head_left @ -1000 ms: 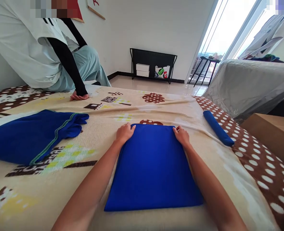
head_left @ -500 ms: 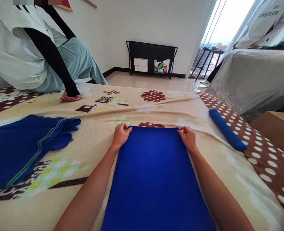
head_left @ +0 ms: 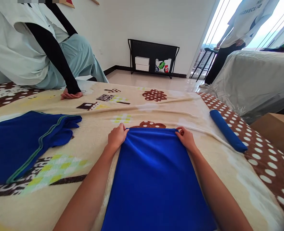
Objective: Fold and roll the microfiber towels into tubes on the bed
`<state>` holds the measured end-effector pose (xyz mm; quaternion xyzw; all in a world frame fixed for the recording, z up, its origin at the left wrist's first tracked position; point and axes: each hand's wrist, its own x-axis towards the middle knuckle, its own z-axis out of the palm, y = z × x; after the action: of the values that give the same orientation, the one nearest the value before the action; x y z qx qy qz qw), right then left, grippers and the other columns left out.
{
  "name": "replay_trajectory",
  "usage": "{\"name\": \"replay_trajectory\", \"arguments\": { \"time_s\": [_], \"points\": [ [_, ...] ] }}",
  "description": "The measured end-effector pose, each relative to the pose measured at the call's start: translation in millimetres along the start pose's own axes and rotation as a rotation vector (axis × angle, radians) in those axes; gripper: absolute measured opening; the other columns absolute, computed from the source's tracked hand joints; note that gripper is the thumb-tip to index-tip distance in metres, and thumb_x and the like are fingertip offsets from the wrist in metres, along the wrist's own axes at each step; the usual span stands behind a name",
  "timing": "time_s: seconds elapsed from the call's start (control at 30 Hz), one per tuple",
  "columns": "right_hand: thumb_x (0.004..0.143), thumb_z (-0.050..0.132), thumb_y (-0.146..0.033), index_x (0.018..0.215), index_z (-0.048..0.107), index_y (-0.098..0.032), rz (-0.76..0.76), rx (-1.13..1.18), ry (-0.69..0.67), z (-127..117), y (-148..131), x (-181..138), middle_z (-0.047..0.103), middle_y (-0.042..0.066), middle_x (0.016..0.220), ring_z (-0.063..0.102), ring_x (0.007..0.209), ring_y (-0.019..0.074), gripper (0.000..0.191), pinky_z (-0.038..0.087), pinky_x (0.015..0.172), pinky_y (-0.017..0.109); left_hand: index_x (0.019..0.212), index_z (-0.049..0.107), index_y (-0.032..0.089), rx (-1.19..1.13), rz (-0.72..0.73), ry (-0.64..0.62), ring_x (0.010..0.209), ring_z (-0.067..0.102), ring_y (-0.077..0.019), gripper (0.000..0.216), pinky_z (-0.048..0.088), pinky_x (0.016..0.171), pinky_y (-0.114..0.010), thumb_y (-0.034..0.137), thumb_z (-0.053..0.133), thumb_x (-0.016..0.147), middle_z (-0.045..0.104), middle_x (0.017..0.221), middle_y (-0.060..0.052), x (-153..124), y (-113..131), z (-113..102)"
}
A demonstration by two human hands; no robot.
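A blue cloth (head_left: 156, 179) lies lengthwise before me on a patterned blanket, its near end cut off by the bottom of the view. My left hand (head_left: 117, 137) pinches its far left corner between thumb and fingers. At the far right corner, my right hand (head_left: 185, 138) grips the same edge. Between both hands the far edge is straight, and soft creases run across the cloth just below it. To the left, a second blue cloth (head_left: 19, 141) with green edging lies loosely spread. A rolled blue cloth (head_left: 228, 131) rests on the right, apart from my hands.
The blanket (head_left: 94, 157) has a brown polka-dot border at the right. A person in black sleeves (head_left: 57, 57) sits at the left, one hand on the blanket. Another person (head_left: 238, 29) stands by the window. A cardboard box (head_left: 276, 131) and plastic-covered furniture (head_left: 257, 77) flank the right side.
Both hands have drawn the cloth's far edge slightly toward me, and its smooth surface now shows creases. The person by the window has come further into view.
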<state>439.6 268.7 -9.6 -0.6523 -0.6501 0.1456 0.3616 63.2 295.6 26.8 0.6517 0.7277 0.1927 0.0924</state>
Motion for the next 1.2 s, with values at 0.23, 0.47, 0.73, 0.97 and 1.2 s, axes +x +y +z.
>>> {"name": "replay_trajectory", "arguments": {
  "time_s": [0.23, 0.47, 0.73, 0.97, 1.2],
  "points": [
    [0.085, 0.051, -0.045, 0.090, 0.065, -0.019, 0.079, -0.104, 0.022, 3.8, 2.5, 1.7, 0.068, 0.005, 0.079, 0.060, 0.072, 0.0191, 0.029, 0.041, 0.069, 0.030, 0.094, 0.059, 0.021, -0.016, 0.097, -0.010, 0.102, 0.061, -0.0266, 0.014, 0.045, 0.089, -0.037, 0.033, 0.057, 0.088, 0.067, 0.102, -0.010, 3.7, -3.8, 10.2],
    [0.089, 0.046, -0.041, 0.085, 0.059, -0.020, 0.109, -0.176, 0.039, 3.8, 3.0, 12.1, 0.069, 0.005, 0.081, 0.060, 0.071, 0.0185, 0.025, 0.040, 0.067, 0.029, 0.091, 0.054, 0.020, -0.149, 0.079, -0.009, 0.081, 0.064, -0.0192, 0.016, 0.047, 0.074, -0.030, 0.036, 0.053, 0.090, 0.070, 0.090, -0.004, 23.3, 0.8, 19.4],
    [0.093, 0.045, -0.036, 0.090, 0.063, -0.018, 0.061, -0.328, 0.066, -3.3, 3.4, 22.1, 0.066, 0.011, 0.090, 0.059, 0.087, 0.0239, 0.025, 0.042, 0.079, 0.034, 0.111, 0.056, 0.020, -0.095, 0.148, 0.055, 0.103, 0.063, -0.0278, 0.024, 0.039, 0.095, -0.043, 0.035, 0.053, 0.092, 0.070, 0.100, -0.009, 28.3, 15.1, 22.3],
    [0.100, 0.037, -0.046, 0.145, 0.045, -0.020, -0.310, -0.324, -0.096, 3.4, -55.2, -0.7, 0.047, 0.011, 0.149, 0.040, 0.138, 0.0251, 0.052, 0.030, 0.113, 0.041, 0.144, 0.043, 0.019, 0.043, 0.550, 0.009, 0.140, 0.039, -0.0262, 0.048, 0.024, 0.115, -0.043, 0.037, 0.039, 0.100, 0.047, 0.150, -0.013, -3.3, 53.6, -1.9],
    [0.100, 0.030, -0.059, 0.153, 0.036, -0.024, -0.237, -0.410, -0.290, 29.5, -49.5, -9.1, 0.032, 0.006, 0.159, 0.026, 0.149, 0.0199, 0.063, 0.017, 0.121, 0.044, 0.154, 0.030, 0.033, 0.110, 0.589, -0.258, 0.151, 0.022, -0.0221, 0.057, 0.011, 0.121, -0.046, 0.053, 0.031, 0.100, 0.026, 0.163, -0.003, -14.0, 55.8, 37.1]
  ]
}}
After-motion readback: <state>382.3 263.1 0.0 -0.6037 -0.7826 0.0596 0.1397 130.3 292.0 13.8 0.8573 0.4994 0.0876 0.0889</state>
